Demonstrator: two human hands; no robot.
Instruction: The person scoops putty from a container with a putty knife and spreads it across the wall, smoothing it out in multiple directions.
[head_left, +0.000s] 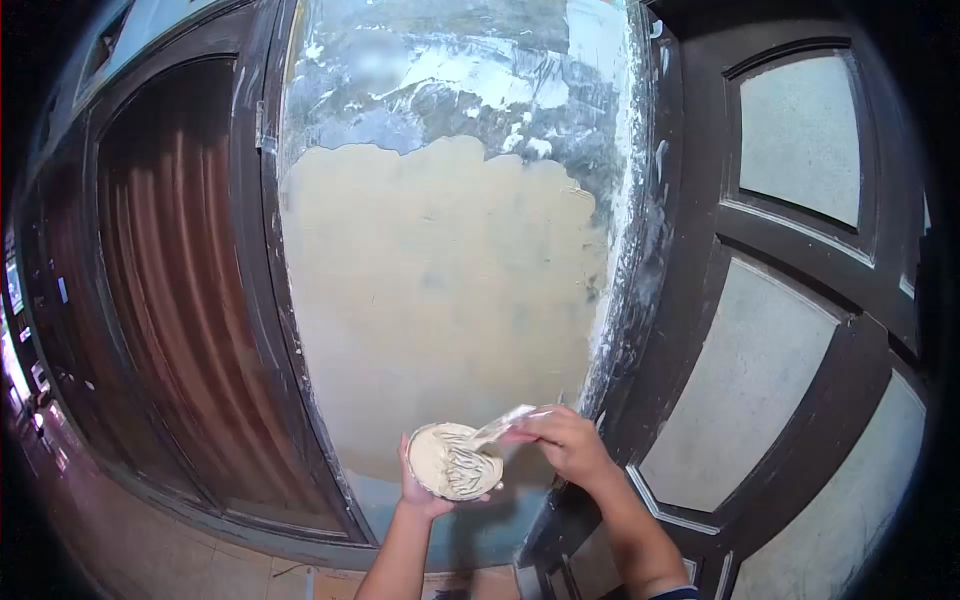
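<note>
My left hand (418, 492) is wrapped round the side and underside of a round bowl (414, 478). Thick cream-coloured putty (432, 458) fills it, smooth on one side and ridged on the other. Between the fingers of my right hand (568, 442) is a pale, flat putty knife (505, 424), smeared with the same paste. Its blade slants down to the bowl's upper right, where it meets the ridged putty. Behind both hands stands a wall panel (440, 280) with a beige coat over its middle and lower part, ending in a wavy upper edge.
Above the coat the panel has grey, patchy old paint (470, 80). A dark-framed door with a brown curtain (175, 240) stands to the left. On the right is a dark panelled door (740, 390) with pale insets. Floor tiles (200, 545) show at the lower left.
</note>
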